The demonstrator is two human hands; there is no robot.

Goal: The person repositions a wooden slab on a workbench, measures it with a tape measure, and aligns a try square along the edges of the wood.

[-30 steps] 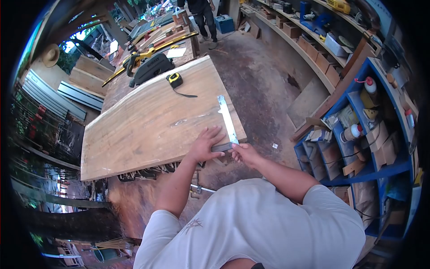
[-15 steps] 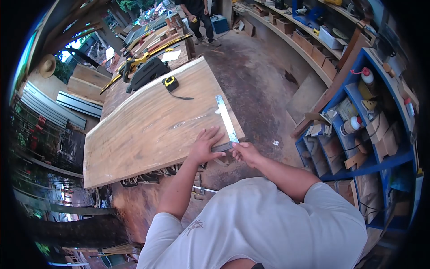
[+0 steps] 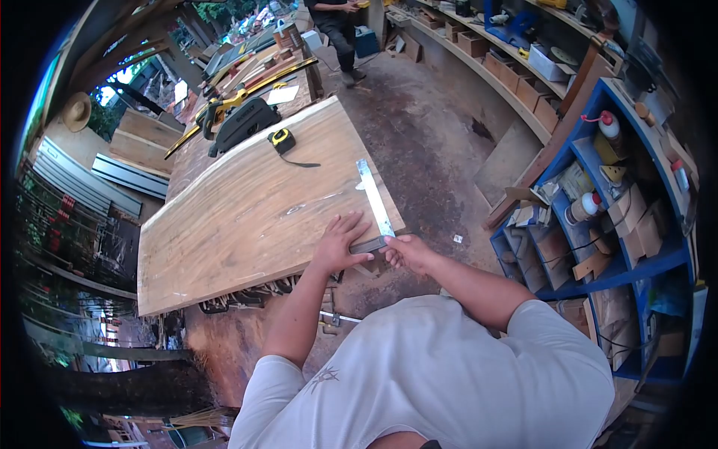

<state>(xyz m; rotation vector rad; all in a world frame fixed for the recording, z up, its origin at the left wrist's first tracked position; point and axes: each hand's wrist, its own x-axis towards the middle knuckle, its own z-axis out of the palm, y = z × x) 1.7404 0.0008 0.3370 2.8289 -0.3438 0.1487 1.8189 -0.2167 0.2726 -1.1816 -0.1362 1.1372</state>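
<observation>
A wide wooden slab (image 3: 247,202) with a pale natural far edge lies in front of me. Across its right end rests the bright metal blade of a try square (image 3: 375,198), its dark stock along the slab's near edge. My right hand (image 3: 407,253) pinches the square at its corner, just off that edge. Beside it, my left hand (image 3: 342,241) lies on the slab with fingers spread, the thumb at the stock. A yellow and black tape measure (image 3: 282,140) sits farther back on the wood, a short dark strap trailing from it.
A dark power saw (image 3: 247,123) and a long yellow level (image 3: 277,75) lie beyond the slab. Blue shelving (image 3: 632,280) with bottles and wood offcuts stands at my right. Clamps (image 3: 232,301) show under the near edge. Another person (image 3: 340,37) stands at the back.
My hands and the square keep nearly the same place on the slab. The person at the back has shifted right, and their hands are now raised at the waist. The view has shifted slightly.
</observation>
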